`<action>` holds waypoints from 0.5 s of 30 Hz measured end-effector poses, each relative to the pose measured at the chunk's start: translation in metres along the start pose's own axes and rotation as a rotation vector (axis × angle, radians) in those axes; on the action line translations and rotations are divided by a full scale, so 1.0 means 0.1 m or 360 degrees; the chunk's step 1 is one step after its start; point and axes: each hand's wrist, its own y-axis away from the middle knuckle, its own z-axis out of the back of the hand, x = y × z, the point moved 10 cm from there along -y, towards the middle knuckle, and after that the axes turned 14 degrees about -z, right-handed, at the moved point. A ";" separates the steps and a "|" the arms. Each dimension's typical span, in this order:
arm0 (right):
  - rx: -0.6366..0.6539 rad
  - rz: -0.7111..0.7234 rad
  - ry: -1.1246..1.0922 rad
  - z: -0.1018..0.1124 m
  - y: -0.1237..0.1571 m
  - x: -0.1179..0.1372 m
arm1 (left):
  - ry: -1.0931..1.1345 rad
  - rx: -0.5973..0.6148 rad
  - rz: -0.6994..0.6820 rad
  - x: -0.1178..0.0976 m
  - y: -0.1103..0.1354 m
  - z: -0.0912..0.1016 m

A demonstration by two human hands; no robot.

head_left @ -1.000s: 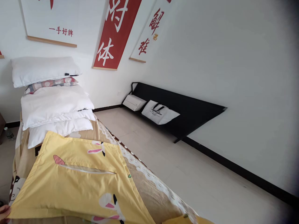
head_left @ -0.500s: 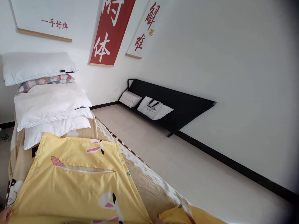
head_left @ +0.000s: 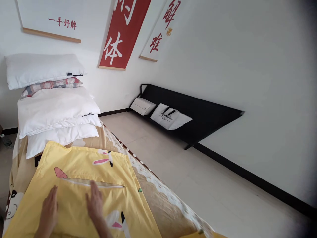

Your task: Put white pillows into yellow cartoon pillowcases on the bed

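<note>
L hand [head_left: 49, 206] & R hand [head_left: 95, 201] both flat, fingers spread, on yellow pillowcase [head_left: 74, 162] lying on bed [head_left: 153, 195], just below its slit [head_left: 109, 185]. Prob. smoothing it out. Next calls for even outward strokes w/o bunching fabric.

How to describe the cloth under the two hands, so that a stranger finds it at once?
Find the bed with white pillows stacked at its head. In front of that stack lies a flat pillowcase, the left hand and right hand flat on it. Unlike the plain white pillows, it is bright yellow with a carrot print.
</note>
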 end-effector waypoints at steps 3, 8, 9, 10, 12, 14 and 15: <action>0.0146 0.0426 -0.0199 -0.42 0.27 0.94 | 0.0106 0.0149 -0.0031 -0.42 -0.19 -0.37; 0.0196 0.0588 -0.0277 -0.60 0.37 0.90 | 0.0151 0.0735 -0.0169 0.20 0.29 -0.61; 0.0184 0.0613 -0.0256 -0.57 0.34 0.68 | 0.0151 0.0824 -0.0212 0.44 0.42 -0.58; 0.0181 0.0615 -0.0214 -0.52 0.29 0.39 | 0.0095 0.0851 -0.0170 0.73 0.54 -0.50; 0.0120 0.0342 -0.0052 -0.36 0.14 -0.48 | -0.0037 0.0842 -0.0150 1.20 0.71 -0.31; 0.0136 0.0045 0.0098 -0.19 0.08 -1.46 | -0.0121 0.0822 -0.0199 1.42 0.81 -0.17; 0.0123 -0.0072 0.0147 -0.08 0.11 -1.90 | -0.0133 0.0831 -0.0230 1.46 0.85 -0.14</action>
